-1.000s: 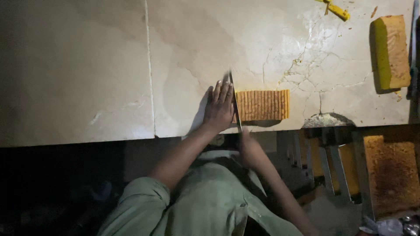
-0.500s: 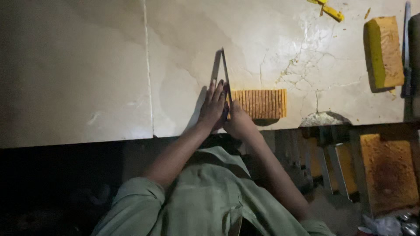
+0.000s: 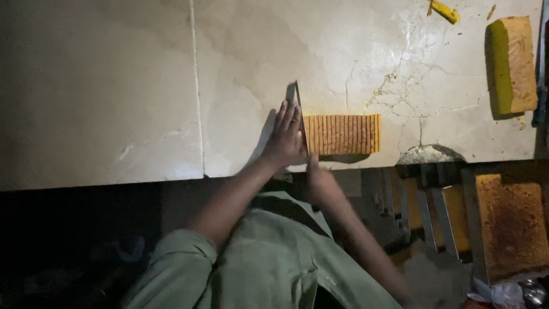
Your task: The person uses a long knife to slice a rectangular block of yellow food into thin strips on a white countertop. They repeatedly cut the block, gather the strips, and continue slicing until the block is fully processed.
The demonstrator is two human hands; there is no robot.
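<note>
1. Sliced cake block [image 3: 342, 134] lies on the pale marble counter [image 3: 114, 91], near its front edge, cut into many thin upright slices pressed together.
2. Against the block's left end stands a long knife [image 3: 298, 114], its blade running away from the person, tip pointing toward the far side of the counter.
3. Left hand [image 3: 285, 137] lies flat and spread, fingers straight, resting beside the blade on its left side and touching it.
4. Right hand [image 3: 320, 182] sits at the counter's edge below the blade, closed around what seems to be the knife handle; it is blurred, so the grip itself is hard to make out.
5. A larger uncut cake loaf [image 3: 510, 64] with a yellow side rests well apart, at the far right of the counter.
6. A yellow scrap [image 3: 445, 10] lies near the top edge.
7. Below the counter on the right, another brown cake slab [image 3: 510, 226] sits on a rack.
</note>
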